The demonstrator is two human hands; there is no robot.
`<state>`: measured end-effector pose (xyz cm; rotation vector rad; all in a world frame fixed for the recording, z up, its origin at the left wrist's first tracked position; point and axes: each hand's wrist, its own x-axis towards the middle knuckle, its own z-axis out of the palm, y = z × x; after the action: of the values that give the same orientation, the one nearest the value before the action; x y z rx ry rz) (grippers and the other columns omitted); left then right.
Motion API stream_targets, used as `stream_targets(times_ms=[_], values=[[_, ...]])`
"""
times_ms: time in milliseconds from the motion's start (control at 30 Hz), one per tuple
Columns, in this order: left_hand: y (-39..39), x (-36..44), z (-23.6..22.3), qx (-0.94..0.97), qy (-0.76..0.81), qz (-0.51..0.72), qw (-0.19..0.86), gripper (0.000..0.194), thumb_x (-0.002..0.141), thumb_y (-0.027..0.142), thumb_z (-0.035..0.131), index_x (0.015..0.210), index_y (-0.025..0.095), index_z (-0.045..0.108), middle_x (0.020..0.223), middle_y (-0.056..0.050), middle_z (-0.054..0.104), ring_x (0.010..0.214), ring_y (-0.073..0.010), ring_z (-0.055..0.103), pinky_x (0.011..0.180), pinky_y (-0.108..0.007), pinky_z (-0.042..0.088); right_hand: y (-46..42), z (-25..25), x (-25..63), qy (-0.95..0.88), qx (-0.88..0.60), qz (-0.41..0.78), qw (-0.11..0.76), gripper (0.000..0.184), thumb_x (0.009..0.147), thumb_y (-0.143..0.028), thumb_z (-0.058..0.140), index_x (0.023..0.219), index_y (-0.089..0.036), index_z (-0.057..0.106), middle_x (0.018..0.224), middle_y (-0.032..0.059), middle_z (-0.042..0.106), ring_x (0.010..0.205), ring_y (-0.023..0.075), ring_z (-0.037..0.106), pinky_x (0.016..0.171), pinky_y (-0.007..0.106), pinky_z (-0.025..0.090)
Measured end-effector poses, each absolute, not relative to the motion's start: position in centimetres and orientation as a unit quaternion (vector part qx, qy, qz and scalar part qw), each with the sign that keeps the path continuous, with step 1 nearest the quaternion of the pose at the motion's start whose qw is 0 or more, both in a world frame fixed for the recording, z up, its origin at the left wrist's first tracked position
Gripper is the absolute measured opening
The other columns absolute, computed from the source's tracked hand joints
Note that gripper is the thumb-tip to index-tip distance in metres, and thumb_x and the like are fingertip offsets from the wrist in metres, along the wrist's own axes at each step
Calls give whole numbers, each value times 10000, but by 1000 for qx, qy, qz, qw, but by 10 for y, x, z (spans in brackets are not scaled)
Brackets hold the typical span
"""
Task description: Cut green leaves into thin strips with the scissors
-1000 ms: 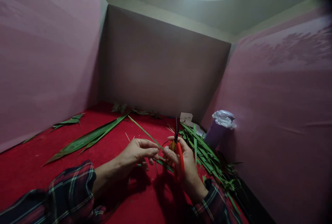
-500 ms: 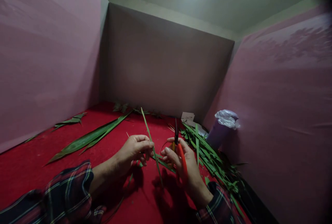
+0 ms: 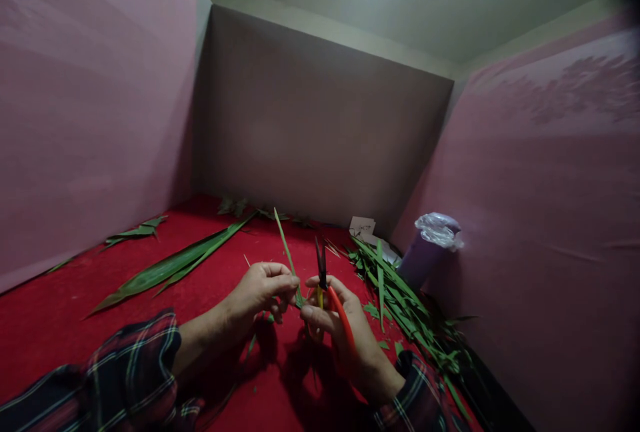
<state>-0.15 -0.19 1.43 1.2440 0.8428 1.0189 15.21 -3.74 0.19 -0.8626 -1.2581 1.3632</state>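
My left hand pinches a narrow green leaf strip that stands up and leans away from me. Right beside it, my right hand is closed on red-and-yellow-handled scissors with their dark blades pointing up. The blade tips sit just right of the strip, close to it. Both hands hover low over the red carpet, nearly touching each other. Both sleeves are dark plaid.
A long broad green leaf lies on the carpet to the left, with smaller leaves near the pink wall. A heap of cut green strips lies to the right. A purple bin with a plastic liner stands by the right wall.
The strip went from slanting leftward across the carpet to standing upright in my left hand. My right hand moved the scissors left, up to the strip.
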Motion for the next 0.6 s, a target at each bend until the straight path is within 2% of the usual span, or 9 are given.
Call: stream_targets(times_ms=[200,400,600], values=[[-1,-3,15,528,375,447,617,220,668,301,626,559,151,508,481,24,541,376,-70,421,346,-190,377,-49,15,151,-532,-366,562,517,280,755,-232,621,985,-168,475,601,-53,504,513,82,426,468,200,327],[-4,-3,18,526,381,458,606,233,677,311,629,560,149,510,480,22,543,377,-68,440,353,-177,365,-44,11,152,-538,-360,583,491,394,666,-227,715,964,-165,465,601,-62,507,465,72,425,442,202,306],[-3,-2,14,544,362,430,622,256,689,355,649,600,134,556,520,9,563,410,-66,454,369,-171,377,-39,7,154,-523,-356,585,508,388,654,-214,720,949,-170,473,592,-69,506,446,64,423,427,194,306]])
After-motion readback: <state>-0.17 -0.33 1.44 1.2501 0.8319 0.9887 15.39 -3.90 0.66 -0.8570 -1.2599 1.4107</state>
